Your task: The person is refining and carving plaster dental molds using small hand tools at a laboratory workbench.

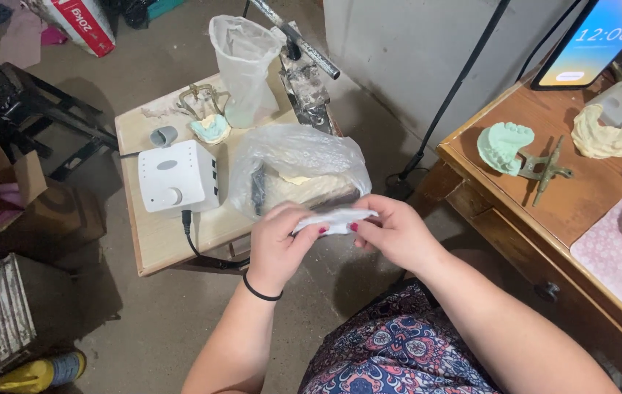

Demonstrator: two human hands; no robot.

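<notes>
While your left hand (276, 237) and right hand (391, 230) pinch opposite ends of the small crumpled white plastic piece (336, 220), its long axis runs left-right between them, just near of the clear plastic bag (296, 164) on the low wooden table (154, 241).

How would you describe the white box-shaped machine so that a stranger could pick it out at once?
Start at the small pale wooden table left of the hands. Near its front left sits the white box-shaped machine, with a black cable plugged into its front. Unlike the crumpled clear plastic bags beside it, it is rigid and opaque, with a round knob.
</notes>
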